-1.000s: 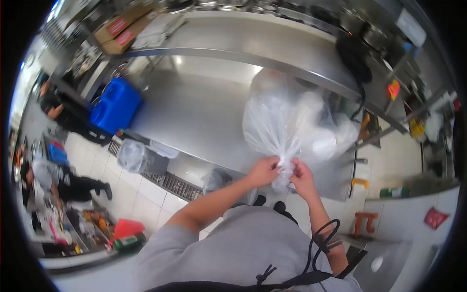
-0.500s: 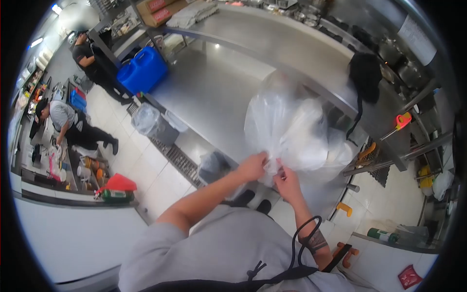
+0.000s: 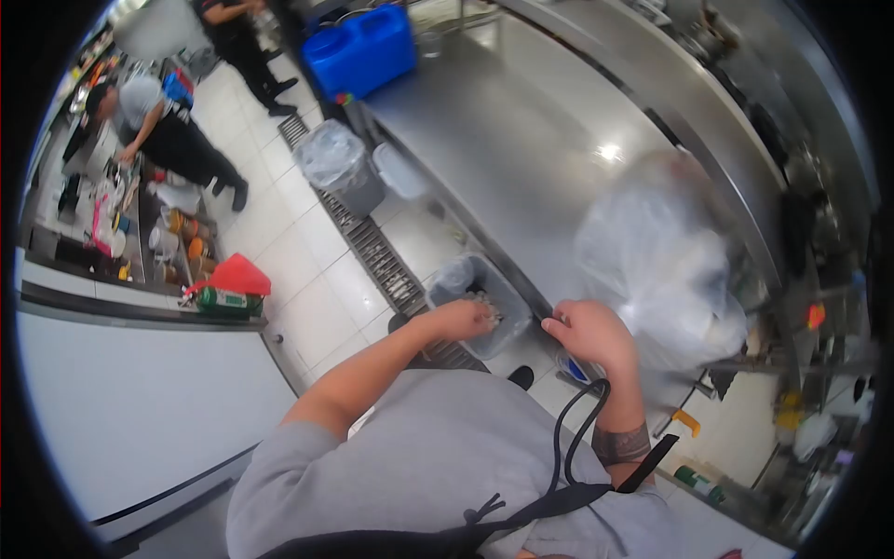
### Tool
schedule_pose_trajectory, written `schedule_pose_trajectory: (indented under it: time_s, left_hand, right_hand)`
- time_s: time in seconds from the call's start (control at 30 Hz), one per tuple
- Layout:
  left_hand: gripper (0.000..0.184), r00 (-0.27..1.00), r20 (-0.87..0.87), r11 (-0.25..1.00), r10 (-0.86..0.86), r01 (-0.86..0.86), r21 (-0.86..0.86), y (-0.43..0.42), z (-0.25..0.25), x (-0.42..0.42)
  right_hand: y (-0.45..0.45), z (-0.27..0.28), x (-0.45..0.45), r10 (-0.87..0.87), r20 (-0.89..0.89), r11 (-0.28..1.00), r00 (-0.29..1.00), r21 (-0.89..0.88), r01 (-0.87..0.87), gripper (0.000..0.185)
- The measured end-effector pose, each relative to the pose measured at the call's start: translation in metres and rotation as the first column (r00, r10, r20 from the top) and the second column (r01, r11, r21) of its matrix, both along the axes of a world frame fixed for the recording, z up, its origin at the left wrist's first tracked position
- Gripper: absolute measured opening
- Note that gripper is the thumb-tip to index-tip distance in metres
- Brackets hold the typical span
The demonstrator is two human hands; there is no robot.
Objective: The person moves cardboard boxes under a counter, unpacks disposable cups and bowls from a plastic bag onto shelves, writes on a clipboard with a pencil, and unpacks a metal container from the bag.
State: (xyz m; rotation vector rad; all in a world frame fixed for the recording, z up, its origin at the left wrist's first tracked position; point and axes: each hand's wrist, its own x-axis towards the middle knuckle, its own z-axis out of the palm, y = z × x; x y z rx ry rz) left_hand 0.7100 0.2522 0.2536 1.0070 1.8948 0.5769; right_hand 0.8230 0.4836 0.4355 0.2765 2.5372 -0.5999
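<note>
Bulky clear plastic bags [image 3: 652,270] with pale contents sit on the steel table [image 3: 521,140], near its right end, with neither hand on them. My left hand [image 3: 464,320] is over a small lined bin [image 3: 503,340] below the table's front edge; its fingertips blend with the bin's dark and pale contents, so their grip is unclear. Just left of the bags, my right hand [image 3: 591,331] is at the table edge, thumb apart from bent fingers, nothing visible between them.
A blue jerrycan [image 3: 358,51] stands at the table's far left end. A grey lined bin [image 3: 343,168] is beside the floor grate [image 3: 372,252]. Two people [image 3: 168,130] [image 3: 247,47] stand at the upper left. A raised steel shelf [image 3: 689,102] runs above the table.
Both hands have let go of the gathered bag top and moved apart, the left one over the small bin. The view has turned, and the bags now appear farther right.
</note>
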Motion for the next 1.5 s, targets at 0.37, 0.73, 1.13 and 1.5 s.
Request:
schedule_pose_trajectory:
  time_s: [0.37, 0.73, 1.13, 1.5]
  left_hand:
    - [0.046, 0.855, 0.004, 0.855, 0.518, -0.518, 0.025, -0.236, 0.004, -0.215]
    - [0.045, 0.792, 0.336, 0.537, 0.510, -0.598, 0.595, -0.093, 0.200, -0.478]
    - [0.086, 0.780, 0.407, 0.241, 0.475, -0.560, 0.793, 0.086, 0.336, -0.735]
    - [0.097, 0.769, 0.413, 0.292, 0.489, -0.590, 0.753, 0.066, 0.341, -0.740]
  right_hand:
    - [-0.161, -0.016, -0.263, 0.314, -0.349, 0.924, 0.883, -0.101, -0.368, 0.051]
    - [-0.107, 0.053, -0.427, -0.522, -0.630, 0.736, 0.575, -0.673, -0.070, 0.066]
    - [-0.024, 0.125, -0.649, -0.737, -0.662, 0.663, 0.139, -0.747, -0.045, 0.074]
    - [-0.069, 0.121, -0.671, -0.773, -0.628, 0.634, -0.087, -0.766, -0.109, 0.070]
